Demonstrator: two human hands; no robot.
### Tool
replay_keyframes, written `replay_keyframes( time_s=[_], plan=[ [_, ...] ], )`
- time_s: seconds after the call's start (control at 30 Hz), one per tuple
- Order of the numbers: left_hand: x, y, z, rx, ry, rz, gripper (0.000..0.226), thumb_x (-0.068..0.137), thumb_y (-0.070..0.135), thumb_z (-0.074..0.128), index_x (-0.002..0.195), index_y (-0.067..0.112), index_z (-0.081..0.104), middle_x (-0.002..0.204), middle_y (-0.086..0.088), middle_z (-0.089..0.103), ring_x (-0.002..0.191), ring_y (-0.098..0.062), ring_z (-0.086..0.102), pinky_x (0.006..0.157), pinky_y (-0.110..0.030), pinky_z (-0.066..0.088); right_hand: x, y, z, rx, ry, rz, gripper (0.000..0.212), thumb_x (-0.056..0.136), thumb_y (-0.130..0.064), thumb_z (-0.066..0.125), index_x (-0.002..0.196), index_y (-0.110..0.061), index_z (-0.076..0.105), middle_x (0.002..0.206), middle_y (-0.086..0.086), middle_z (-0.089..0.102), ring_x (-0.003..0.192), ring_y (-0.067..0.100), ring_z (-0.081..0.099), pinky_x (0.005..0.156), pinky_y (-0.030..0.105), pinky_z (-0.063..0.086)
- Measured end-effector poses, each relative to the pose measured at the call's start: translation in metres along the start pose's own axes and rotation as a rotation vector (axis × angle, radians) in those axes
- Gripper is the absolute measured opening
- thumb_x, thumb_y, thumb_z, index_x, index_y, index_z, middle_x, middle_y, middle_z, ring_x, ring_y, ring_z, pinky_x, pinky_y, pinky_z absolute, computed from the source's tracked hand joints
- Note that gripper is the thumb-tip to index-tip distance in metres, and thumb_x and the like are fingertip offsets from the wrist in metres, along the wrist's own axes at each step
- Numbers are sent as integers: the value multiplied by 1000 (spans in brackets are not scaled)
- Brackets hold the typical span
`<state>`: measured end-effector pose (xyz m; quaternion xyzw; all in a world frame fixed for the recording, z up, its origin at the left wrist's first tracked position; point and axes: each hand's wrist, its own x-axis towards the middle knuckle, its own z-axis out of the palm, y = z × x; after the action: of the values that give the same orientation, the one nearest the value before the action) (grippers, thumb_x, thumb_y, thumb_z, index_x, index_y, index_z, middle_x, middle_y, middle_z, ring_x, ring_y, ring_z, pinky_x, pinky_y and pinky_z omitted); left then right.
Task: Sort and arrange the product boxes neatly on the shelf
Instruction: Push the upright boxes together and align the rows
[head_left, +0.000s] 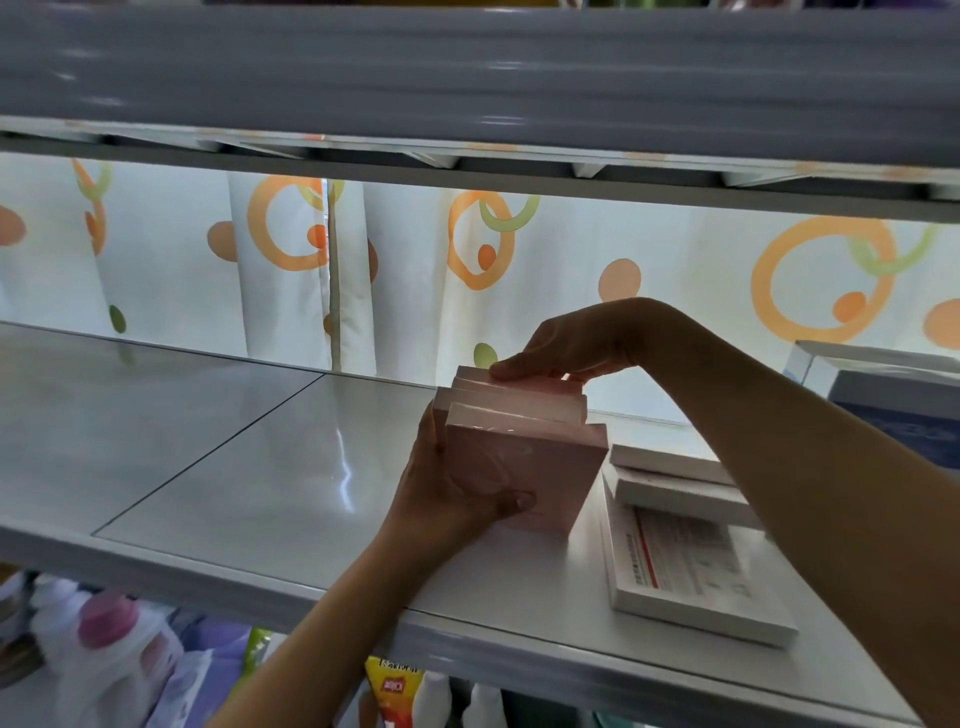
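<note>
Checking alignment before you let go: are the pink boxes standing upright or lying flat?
Upright. The pink boxes stand on edge on the shelf, left hand gripping the side, right hand on top.

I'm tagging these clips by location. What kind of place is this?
Probably a small shop or stockroom: tiered metal shelf units, pink product boxes being lined up by hand, and detergent bottles stocked on the level below.

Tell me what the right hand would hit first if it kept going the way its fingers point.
The right hand points left over the pink boxes; beyond its fingers the way looks free above the bare shelf, though depth is unclear.
</note>
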<state>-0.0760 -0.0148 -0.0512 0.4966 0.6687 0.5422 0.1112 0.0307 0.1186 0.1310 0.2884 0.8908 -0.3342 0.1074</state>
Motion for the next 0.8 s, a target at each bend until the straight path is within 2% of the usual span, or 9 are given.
replay_keyframes(
  time_s=[0.03, 0.13, 0.3, 0.37, 0.43, 0.57, 0.63, 0.7, 0.8],
  plan=[
    [0, 2, 1, 38, -5, 9, 128, 29, 88, 70, 137, 27, 40, 121, 17, 55, 108, -4, 58, 87, -11, 48, -2, 1, 2, 16, 6, -9, 42, 92, -50, 54, 96, -13, 73, 97, 5, 72, 90, 18, 68, 85, 28, 53],
    [-5, 4, -2, -11, -18, 8, 124, 27, 83, 75, 134, 33, 37, 114, 26, 52, 102, 5, 56, 73, 0, 44, -6, 3, 9, 67, 81, -30, 47, 89, -55, 57, 96, -12, 74, 96, 7, 72, 83, 17, 67, 85, 30, 52],
    [-15, 15, -9, -92, 19, 49, 107, 39, 57, 92, 130, 32, 43, 117, 18, 57, 104, -3, 60, 84, -14, 53, -9, 15, 26, 304, 232, -46, 61, 77, -63, 68, 103, -7, 74, 93, 10, 65, 81, 22, 57, 75, 32, 42],
    [-19, 21, -13, -136, 44, 55, 99, 46, 47, 94, 130, 30, 45, 119, 14, 58, 106, -7, 60, 85, -18, 54, -12, 26, 33, 539, 326, -62, 66, 81, -64, 63, 108, -5, 71, 92, 9, 67, 79, 19, 60, 75, 29, 44],
    [-21, 27, -15, -164, 57, 50, 90, 50, 42, 93, 127, 29, 48, 117, 14, 60, 105, -7, 60, 82, -15, 54, -20, 41, 47, 870, 456, -113, 59, 87, -60, 57, 105, -6, 70, 90, 8, 70, 78, 18, 65, 76, 30, 49],
    [-21, 33, -17, -220, 36, -7, 87, 50, 43, 91, 125, 38, 47, 114, 22, 58, 102, 1, 58, 76, -10, 49, -35, 52, 107, 1000, 638, -291, 47, 92, -64, 43, 114, -30, 67, 117, -7, 70, 112, 11, 62, 104, 37, 42],
    [-19, 39, -19, -214, 17, -20, 86, 52, 38, 92, 125, 37, 46, 111, 21, 59, 97, 1, 60, 71, -10, 49, -39, 40, 131, 1040, 639, -393, 47, 98, -59, 31, 113, -35, 68, 113, -13, 71, 109, 3, 64, 101, 31, 44],
    [-17, 42, -20, -230, -39, -25, 84, 55, 32, 93, 125, 36, 47, 109, 18, 62, 93, 1, 62, 67, -10, 51, -40, 29, 142, 1153, 659, -413, 57, 99, -61, 25, 118, -29, 68, 114, -4, 72, 109, 12, 67, 99, 35, 48],
    [-20, 47, -20, -318, -138, -82, 81, 61, 28, 90, 127, 38, 44, 112, 13, 64, 100, -8, 64, 68, -15, 55, -44, 20, 150, 1253, 684, -413, 64, 98, -63, 20, 119, -24, 67, 109, 3, 74, 101, 18, 70, 79, 27, 57]
  ],
)
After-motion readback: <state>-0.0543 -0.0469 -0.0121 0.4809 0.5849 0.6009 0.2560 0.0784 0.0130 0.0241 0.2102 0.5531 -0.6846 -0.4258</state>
